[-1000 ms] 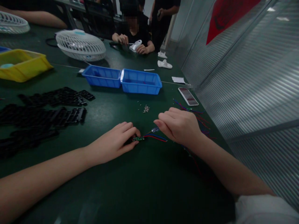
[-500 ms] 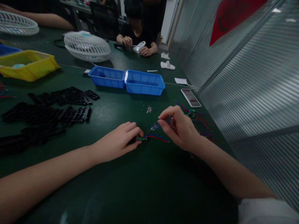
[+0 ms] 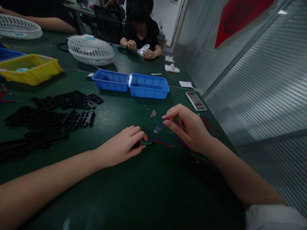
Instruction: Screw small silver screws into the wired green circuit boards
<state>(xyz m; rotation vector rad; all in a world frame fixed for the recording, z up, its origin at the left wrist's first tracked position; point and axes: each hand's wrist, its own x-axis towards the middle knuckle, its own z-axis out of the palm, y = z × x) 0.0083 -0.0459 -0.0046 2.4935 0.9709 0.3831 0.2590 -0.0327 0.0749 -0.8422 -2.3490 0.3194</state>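
My left hand [image 3: 128, 140] is closed on a small green circuit board [image 3: 146, 143] at the table's middle, its fingertips covering the board's left end. Red and blue wires [image 3: 163, 142] run from the board to the right. Between thumb and fingertips, my right hand [image 3: 184, 124] pinches the top of a small screwdriver with a clear bluish handle [image 3: 158, 128]. The screwdriver leans, its thin shaft pointing down-left at the board; whether the tip touches a screw is too small to tell. Just beyond lies a little heap of tiny screws [image 3: 153, 113].
Black plastic parts [image 3: 48, 118] are spread at left. Two blue bins [image 3: 148, 92] stand ahead, a yellow bin [image 3: 35, 76] far left. More wired boards [image 3: 192, 151] lie by my right forearm, near a phone [image 3: 196, 101]. White fan cages [image 3: 91, 51] and a co-worker [image 3: 141, 38] are across the table.
My right hand has risen slightly on the screwdriver, and more of its clear handle shows. My left hand and the board stay nearly in place. The view has shifted a little.
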